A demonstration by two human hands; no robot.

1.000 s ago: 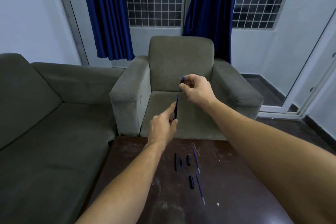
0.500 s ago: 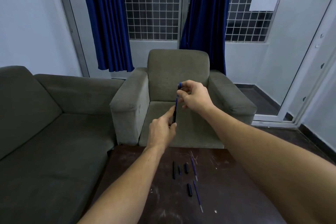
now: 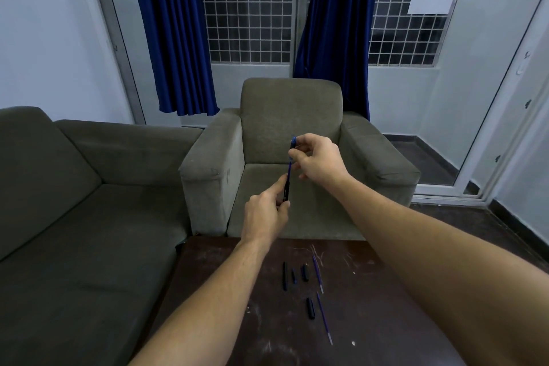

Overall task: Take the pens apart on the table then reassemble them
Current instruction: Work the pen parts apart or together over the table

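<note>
I hold a pen upright in the air above the dark table (image 3: 225, 282). My left hand (image 3: 264, 214) pinches the black pen barrel (image 3: 286, 191) at its lower end. A blue refill (image 3: 289, 168) sticks up out of the barrel. My right hand (image 3: 319, 159) grips the blue top piece (image 3: 293, 142) at the refill's upper end. On the table below lie loose pen parts: a black barrel (image 3: 284, 276), a short blue piece (image 3: 294, 276), two black caps (image 3: 304, 272) (image 3: 310, 308) and two blue refills (image 3: 318, 273) (image 3: 324, 318).
A grey armchair (image 3: 291, 116) stands just beyond the table's far edge. A grey sofa (image 3: 74, 202) runs along the left side. Blue curtains (image 3: 175, 30) hang over grilled windows at the back. A glass door (image 3: 505, 128) is at the right.
My right hand has come down and joined its blue piece to the top of the refill, which was apart from it a second ago. The view has tilted upward slightly.
</note>
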